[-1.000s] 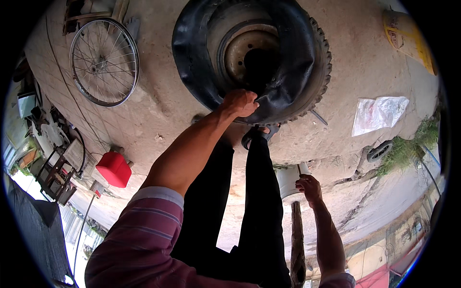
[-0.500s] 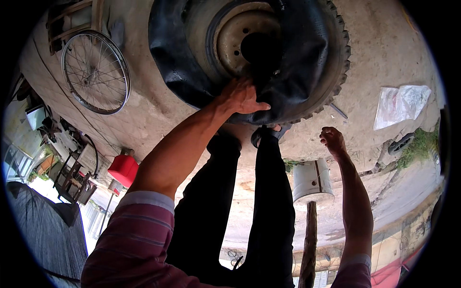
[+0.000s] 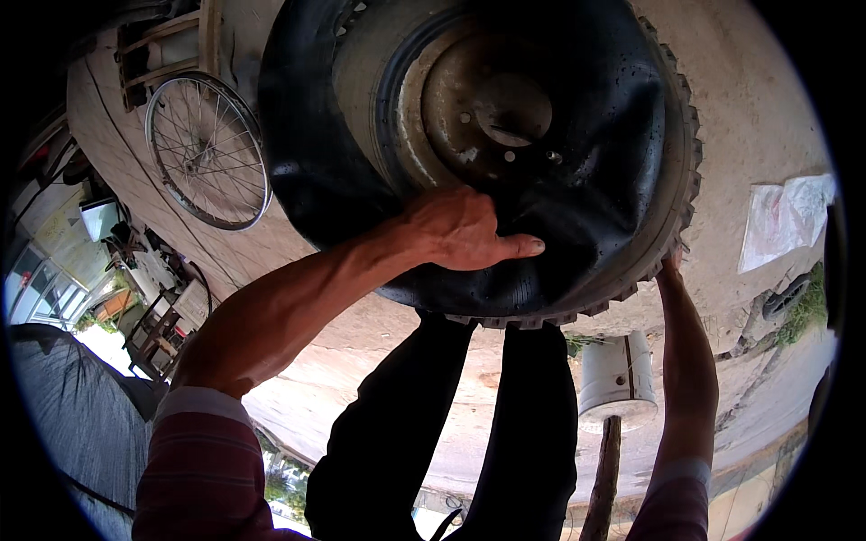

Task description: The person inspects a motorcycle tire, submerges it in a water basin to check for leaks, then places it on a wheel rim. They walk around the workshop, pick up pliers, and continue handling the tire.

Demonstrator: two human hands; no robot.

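Observation:
A large knobby tyre (image 3: 677, 180) on a rusty steel rim (image 3: 437, 108) fills the top middle, with a limp black inner tube (image 3: 604, 171) draped over it and a valve showing beside the rim. My left hand (image 3: 460, 230) grips the tube's lower inner part, fingers curled out of sight and thumb stretched rightward over the rubber. My right hand (image 3: 669, 259) holds the tyre's lower right tread, its fingers largely hidden behind it. My black-trousered legs are below the tyre, feet hidden.
A spoked bicycle rim (image 3: 180, 126) and wooden frame (image 3: 158, 50) lie left of the tyre. A white plastic sheet (image 3: 785, 221) lies right. A white drum (image 3: 618, 379) and rough pole (image 3: 604, 464) show below, clutter (image 3: 149, 334) and dark sheeting (image 3: 77, 424) at lower left.
The tyre and tube appear larger, lower and nearer, now covering my feet. My right hand has moved from the white drum up to the tread. My left hand stays on the tube.

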